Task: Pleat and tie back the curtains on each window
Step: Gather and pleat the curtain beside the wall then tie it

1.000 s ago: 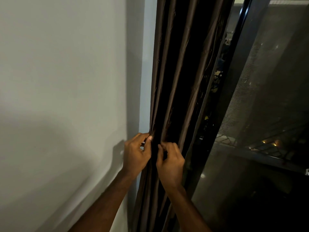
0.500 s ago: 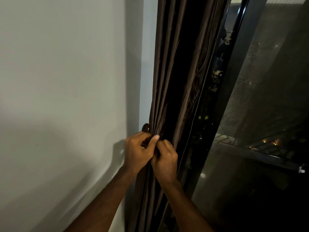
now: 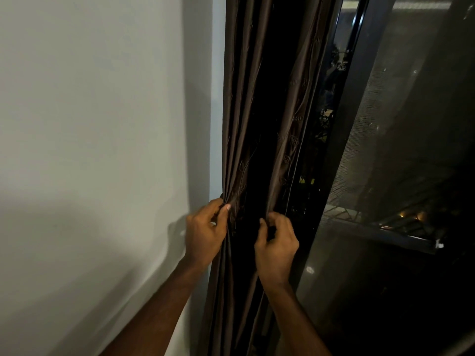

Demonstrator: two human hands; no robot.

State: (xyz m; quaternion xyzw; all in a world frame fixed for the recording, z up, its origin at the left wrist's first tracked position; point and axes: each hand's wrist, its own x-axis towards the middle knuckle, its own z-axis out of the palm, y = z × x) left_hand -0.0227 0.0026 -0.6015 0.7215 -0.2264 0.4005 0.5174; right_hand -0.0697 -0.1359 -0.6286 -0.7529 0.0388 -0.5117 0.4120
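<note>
Head view looks up along a dark brown curtain (image 3: 246, 140) that hangs in long vertical folds between a pale wall (image 3: 97, 129) on the left and a dark window frame (image 3: 341, 140) on the right. Faint stitched patterns show on the fabric's right-hand folds. The person's left hand (image 3: 203, 232) is closed around the bunched left edge of the curtain, thumb pressed on the front of the gathered pleats and fingers curled behind them, right beside the wall's corner. The right hand (image 3: 276, 246) sits a little lower and apart from the left, its thumb and curled fingers pinched on a fold nearer the curtain's right edge; a dark, deep trough of cloth lies between the two hands. Both forearms come up from the bottom of the frame, crossing in front of the lower part of the curtain. Beyond the frame, window glass (image 3: 401, 155) with a mesh-like sheen shows a dim night scene, with a few small warm lights (image 3: 416, 215) near a railing. The left hand's shadow falls on the wall beside it.
</note>
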